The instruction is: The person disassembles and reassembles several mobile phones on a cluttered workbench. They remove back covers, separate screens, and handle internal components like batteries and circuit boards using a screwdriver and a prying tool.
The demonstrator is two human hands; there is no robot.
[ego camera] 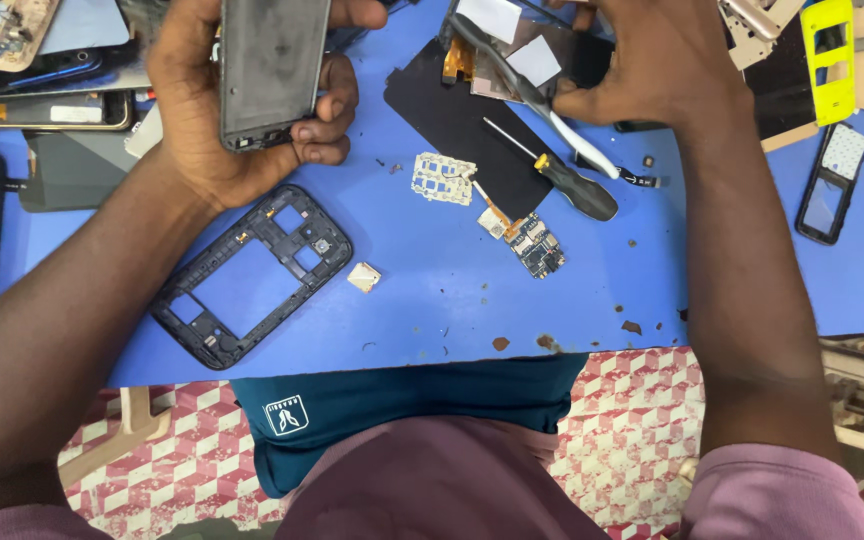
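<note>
Left hand [242, 120] clamps the dark rectangular phone body [270, 65] near the blue desk's [432, 300] far edge; right hand [642, 60] apparently pinches a grey-white tweezer tool [552, 115]. A slip could scratch it.

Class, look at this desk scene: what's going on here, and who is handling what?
A person sits at a blue table strewn with phone parts. The left hand grips a dark phone body; the right hand holds tweezers. A black phone frame, a screwdriver and a small circuit board lie loose on the table.
</note>
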